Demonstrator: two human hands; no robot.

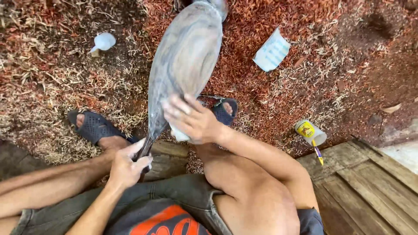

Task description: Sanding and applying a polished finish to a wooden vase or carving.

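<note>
Left hand [126, 167] clenched on narrow stem of grey carved wooden piece [185, 61], which leans over shavings-covered floor [56, 78] between feet. Right hand [191, 119] presses pale sanding pad [177, 132] on lower body. Smoothing step seems underway; next move calls for steady pressure and firm hold.

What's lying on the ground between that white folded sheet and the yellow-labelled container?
Only wood shavings; in the head view, nothing else lies between the folded sheet and the container.
</note>
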